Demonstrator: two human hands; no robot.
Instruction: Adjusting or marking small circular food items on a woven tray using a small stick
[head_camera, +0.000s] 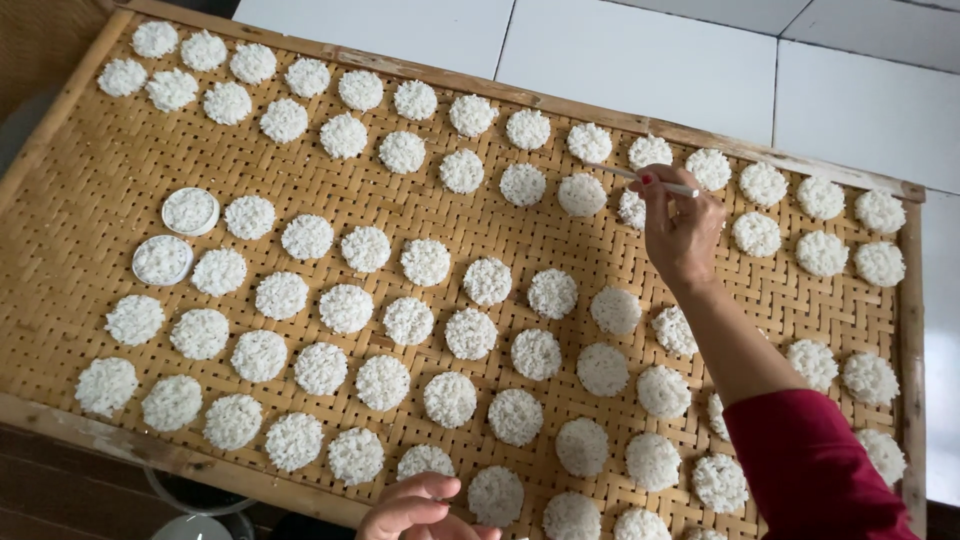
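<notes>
Nearest the camera, the left hand rests loosely curled and empty at the near wooden rim of the large woven bamboo drying tray, just beside round white pressed-rice cakes laid in rows. Further out, the right hand, red-sleeved, pinches a thin white stick above the cakes near the tray's far edge. Two white round ring moulds sit filled at the left. Each cake is probably light, soft and crumbly; support from below or by the rim, not a pinch, would likely suit.
</notes>
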